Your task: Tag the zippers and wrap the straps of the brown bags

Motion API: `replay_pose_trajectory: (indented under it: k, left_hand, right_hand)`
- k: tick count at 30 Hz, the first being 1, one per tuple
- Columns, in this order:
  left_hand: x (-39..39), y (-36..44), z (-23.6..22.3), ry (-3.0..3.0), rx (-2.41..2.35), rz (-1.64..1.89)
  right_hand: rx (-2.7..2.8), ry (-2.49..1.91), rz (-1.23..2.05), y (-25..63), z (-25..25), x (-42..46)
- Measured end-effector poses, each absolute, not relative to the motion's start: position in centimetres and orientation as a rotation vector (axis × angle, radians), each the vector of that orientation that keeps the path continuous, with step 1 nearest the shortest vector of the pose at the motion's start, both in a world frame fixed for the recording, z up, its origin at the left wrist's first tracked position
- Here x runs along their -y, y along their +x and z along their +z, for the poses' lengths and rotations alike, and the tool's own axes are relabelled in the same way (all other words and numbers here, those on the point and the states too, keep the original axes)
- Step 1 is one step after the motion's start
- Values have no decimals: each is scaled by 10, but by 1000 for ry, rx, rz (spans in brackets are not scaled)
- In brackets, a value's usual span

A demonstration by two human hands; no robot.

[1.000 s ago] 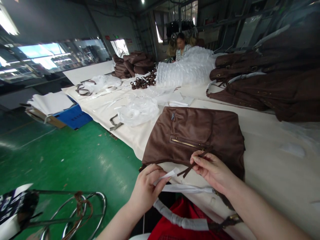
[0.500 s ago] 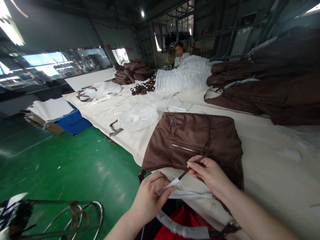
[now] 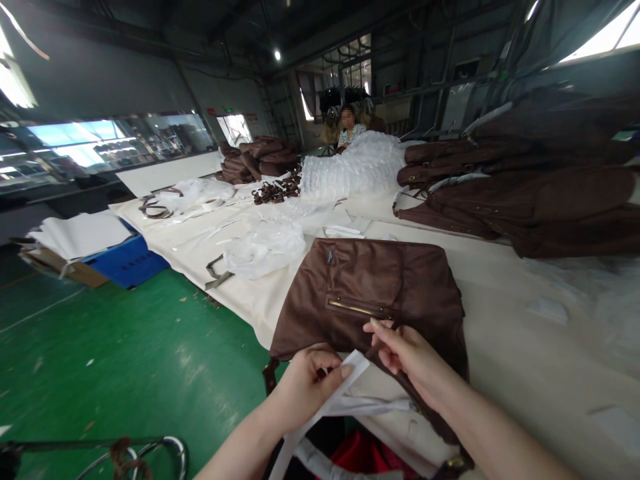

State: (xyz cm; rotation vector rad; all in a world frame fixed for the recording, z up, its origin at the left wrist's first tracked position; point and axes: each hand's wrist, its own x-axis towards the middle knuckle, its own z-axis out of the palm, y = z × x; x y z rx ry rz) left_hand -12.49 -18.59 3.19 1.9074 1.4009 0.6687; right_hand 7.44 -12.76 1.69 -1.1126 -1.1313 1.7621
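A dark brown handbag (image 3: 365, 280) lies flat on the table, its brass zipper (image 3: 355, 307) showing on the front. Between the thumb and fingers of my left hand (image 3: 313, 387) is a white paper strip (image 3: 356, 363), which trails down towards the lap. My right hand (image 3: 405, 347) is closed in a pinch on a thin brown strap (image 3: 374, 349) beside the strip's end, just below the zipper. Fingers partly hide this strap. The bag's handle, wrapped in white (image 3: 320, 460), hangs over the table's near edge.
Brown bags (image 3: 540, 200) are piled on the right of the table (image 3: 505, 320). Clear plastic (image 3: 267, 243) lies beyond the handbag, with a stack of white wrapping (image 3: 355, 167) behind. A person (image 3: 349, 130) is at the far side. A blue box (image 3: 125, 260) and metal frame (image 3: 175, 453) stand left.
The paper strip in my left hand now points up and trails longer below. My right hand has drawn closer to it, and less of the thin strap shows. The view has shifted slightly.
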Motion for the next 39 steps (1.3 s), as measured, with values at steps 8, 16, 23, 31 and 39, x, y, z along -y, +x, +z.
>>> replay_pose_trajectory:
  k: [8, 16, 23, 31, 39]
  left_hand:
    - [176, -112, 33, 1852, -1421, 659]
    - [163, -110, 34, 1807, -1359, 539]
    - [144, -90, 37, 1771, -1389, 483]
    - [119, -73, 35, 1820, -1470, 457]
    - [106, -61, 25, 1888, -1499, 435]
  right_hand:
    - [1203, -1196, 1846, 69, 12, 132]
    - [2032, -1539, 1285, 130, 41, 110]
    - [1934, -1327, 1080, 130, 12, 87]
    - [1930, -1243, 1134, 127, 7, 88]
    - [1771, -1500, 1254, 127, -2, 84]
